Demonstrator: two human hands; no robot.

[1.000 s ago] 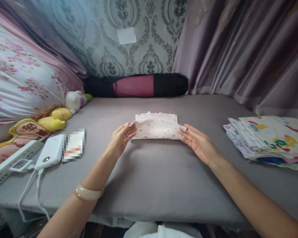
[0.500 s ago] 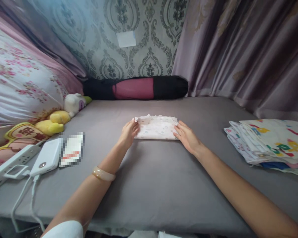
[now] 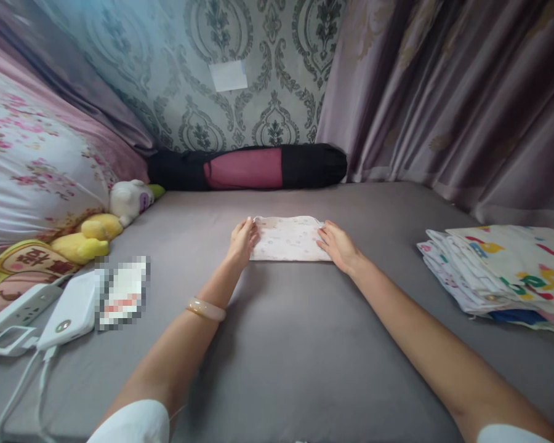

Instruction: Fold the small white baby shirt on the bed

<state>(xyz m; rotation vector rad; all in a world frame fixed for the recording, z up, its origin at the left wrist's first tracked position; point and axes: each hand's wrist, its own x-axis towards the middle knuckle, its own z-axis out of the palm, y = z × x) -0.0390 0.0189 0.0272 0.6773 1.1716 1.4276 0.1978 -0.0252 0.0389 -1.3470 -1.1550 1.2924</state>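
The left hand (image 3: 243,241) and right hand (image 3: 341,246), fingers curled closed, grip opposite ends of the folded patterned cloth (image 3: 287,241), mid-scene on the gray sheet (image 3: 305,351); apparently mid-fold, the next move calls for even edges.

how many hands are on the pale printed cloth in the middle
2: the left hand at the left end of the pale printed cloth, the right hand at its right end; no other hands show
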